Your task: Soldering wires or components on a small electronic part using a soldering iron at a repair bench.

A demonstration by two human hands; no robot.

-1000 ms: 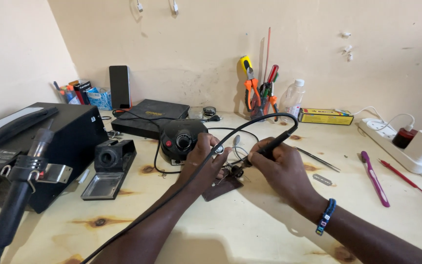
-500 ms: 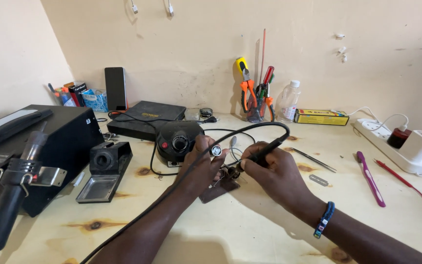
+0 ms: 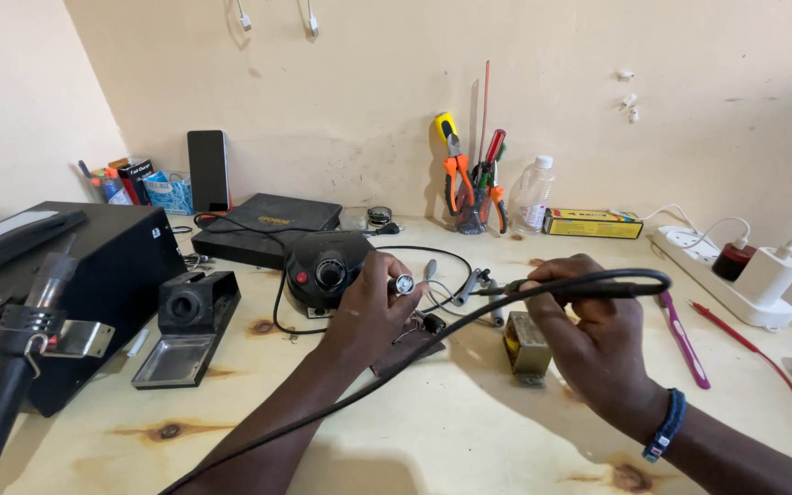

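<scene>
My left hand (image 3: 370, 307) pinched a small round silver part (image 3: 404, 284) between thumb and fingertips, just above the wooden bench (image 3: 469, 431) near the black dial unit (image 3: 327, 269). My right hand (image 3: 588, 339) gripped a black soldering iron (image 3: 588, 290), fingers curled tight around its handle, tip pointing left towards that part.

Right hand (image 3: 588, 335) grips soldering iron (image 3: 588, 289) — left hand (image 3: 373, 307) pinches small metal part (image 3: 403, 284).
</scene>
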